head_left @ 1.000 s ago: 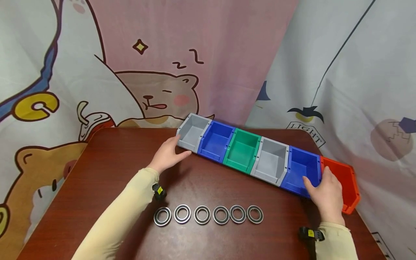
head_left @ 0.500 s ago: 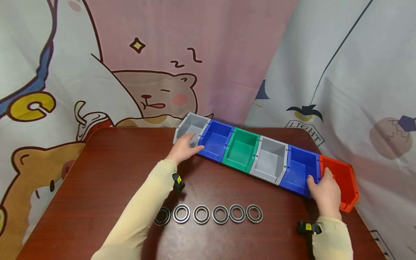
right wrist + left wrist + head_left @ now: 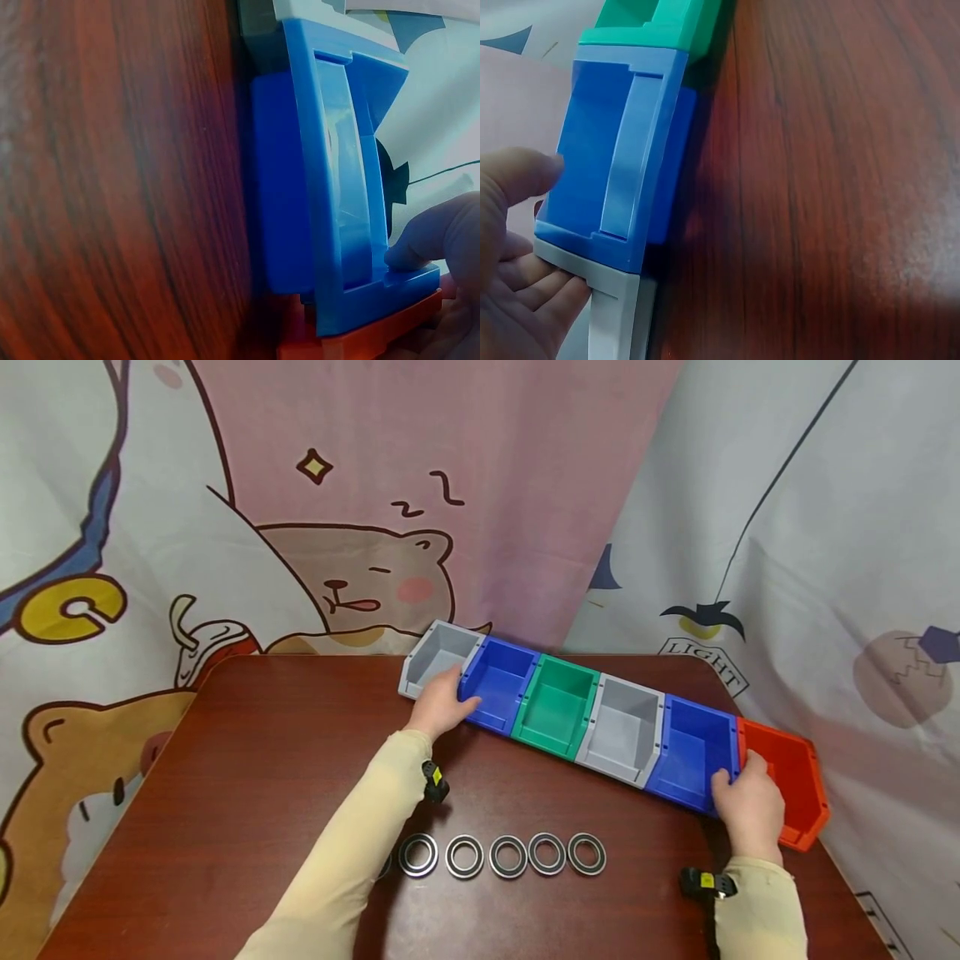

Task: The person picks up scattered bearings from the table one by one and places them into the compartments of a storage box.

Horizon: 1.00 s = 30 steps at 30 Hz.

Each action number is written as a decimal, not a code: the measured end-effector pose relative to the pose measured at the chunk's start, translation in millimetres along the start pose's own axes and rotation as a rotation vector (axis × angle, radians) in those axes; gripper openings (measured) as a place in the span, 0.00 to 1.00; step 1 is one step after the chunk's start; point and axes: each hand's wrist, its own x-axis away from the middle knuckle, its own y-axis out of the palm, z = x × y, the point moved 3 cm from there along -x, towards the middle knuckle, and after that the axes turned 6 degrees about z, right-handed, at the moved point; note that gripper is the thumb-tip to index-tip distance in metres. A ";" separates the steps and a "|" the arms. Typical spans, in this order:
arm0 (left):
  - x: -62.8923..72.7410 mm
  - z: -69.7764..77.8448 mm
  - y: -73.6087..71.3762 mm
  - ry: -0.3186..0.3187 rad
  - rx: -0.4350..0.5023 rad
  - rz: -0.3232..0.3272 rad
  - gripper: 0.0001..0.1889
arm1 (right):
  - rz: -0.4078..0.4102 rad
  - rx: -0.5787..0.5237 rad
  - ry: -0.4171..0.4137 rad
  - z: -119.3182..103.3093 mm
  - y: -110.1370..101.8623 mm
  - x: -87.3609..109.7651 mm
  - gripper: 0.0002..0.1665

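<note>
Both hands are at the row of bins (image 3: 590,718), one near each end. On the left, the left hand (image 3: 441,702) straddles the join between the end grey bin (image 3: 435,662) and the first blue bin (image 3: 498,685): its fingers touch the grey side while its thumb is spread away over the blue, with no firm pinch visible. The right hand (image 3: 752,802) pinches the join between the second blue bin (image 3: 693,747) and the red bin (image 3: 795,768), thumb against the inside of the blue wall, fingers on the red side, partly hidden.

The step in hand appears to be getting hold of the row at both ends. The next move would seem to call for the left thumb to meet that wall, and for both hands to work evenly so the joined bins do not twist.

The row lies slantwise across the table (image 3: 262,777), its red end nearer the person. Between the two blue bins come the green bin (image 3: 558,702) and the middle grey bin (image 3: 622,727). Only bare plastic shows inside the bins, though the hands cover parts of some. Five metal rings (image 3: 465,875) lie in front of the row, well apart from it; a sliver of another shows beside the left sleeve (image 3: 360,827).
</note>
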 end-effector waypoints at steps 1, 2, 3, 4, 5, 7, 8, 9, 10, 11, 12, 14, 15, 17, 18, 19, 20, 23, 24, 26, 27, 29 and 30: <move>0.0 0.5 -0.4 -0.003 -0.015 0.012 0.39 | 0.003 0.001 0.000 0.0 0.0 0.0 0.37; -0.1 0.8 -0.6 -0.006 -0.034 0.025 0.38 | 0.009 0.000 0.000 -0.2 -0.2 -0.1 0.36; 0.1 1.5 -1.0 -0.007 -0.055 0.040 0.37 | 0.012 0.002 0.000 -0.1 -0.2 0.1 0.36; 0.4 2.1 -1.4 -0.012 -0.079 0.054 0.35 | 0.017 0.004 0.001 0.0 -0.5 0.3 0.36; 0.8 2.6 -1.6 -0.016 -0.107 0.065 0.34 | 0.022 0.006 -0.001 0.0 -0.7 0.4 0.35; 1.5 3.2 -1.7 -0.030 -0.167 0.081 0.30 | 0.028 0.010 0.000 -0.4 -1.6 0.7 0.35; 2.0 3.2 -1.9 -0.038 -0.193 0.087 0.28 | 0.029 0.009 0.001 -0.4 -1.8 0.9 0.35; 2.7 3.3 -2.7 -0.045 -0.215 0.093 0.25 | 0.030 0.011 -0.001 -0.4 -2.0 1.1 0.35; 3.4 3.1 -3.6 -0.051 -0.234 0.095 0.22 | 0.031 0.010 -0.003 -0.6 -2.4 1.2 0.34; 4.1 2.8 -4.6 -0.055 -0.246 0.097 0.19 | 0.032 0.009 -0.008 -1.0 -2.7 1.4 0.34; 4.9 2.4 -5.8 -0.058 -0.255 0.099 0.16 | 0.032 0.007 -0.011 -1.2 -3.0 1.6 0.34; 7.2 1.6 -9.7 -0.061 -0.257 0.100 0.11 | 0.034 0.002 -0.025 -1.4 -3.4 2.2 0.34; 8.5 1.1 -12.2 -0.060 -0.259 0.100 0.09 | 0.034 0.001 -0.033 -1.7 -3.9 2.4 0.34; 11.4 0.6 -17.7 -0.055 -0.263 0.098 0.09 | 0.035 -0.004 -0.054 -2.5 -5.3 3.5 0.34; 13.0 0.5 -21.1 -0.052 -0.265 0.096 0.09 | 0.038 -0.007 -0.065 -3.0 -6.0 4.2 0.34; 15.0 0.2 -24.7 -0.048 -0.269 0.094 0.10 | 0.038 -0.010 -0.078 -3.9 -6.2 5.3 0.34; 17.2 -0.2 -28.7 -0.045 -0.266 0.093 0.11 | 0.039 -0.014 -0.091 -4.8 -6.2 6.5 0.33; 23.7 -1.1 -42.2 -0.033 -0.263 0.102 0.11 | 0.058 -0.031 -0.131 -10.3 -6.7 10.9 0.32; 26.2 -2.0 -46.8 -0.033 -0.258 0.108 0.11 | 0.060 -0.036 -0.142 -13.0 -6.7 12.3 0.32; 31.4 -4.9 -55.7 -0.028 -0.259 0.135 0.09 | 0.072 -0.049 -0.165 -19.3 -6.6 15.4 0.32; 34.5 -6.6 -60.3 -0.026 -0.260 0.149 0.09 | 0.075 -0.055 -0.173 -22.7 -6.4 17.0 0.32; 41.3 -11.1 -69.1 -0.020 -0.261 0.180 0.07 | 0.088 -0.066 -0.195 -30.3 -5.7 20.5 0.32; 44.9 -13.6 -73.5 -0.020 -0.260 0.193 0.07 | 0.092 -0.072 -0.206 -34.1 -5.0 22.3 0.32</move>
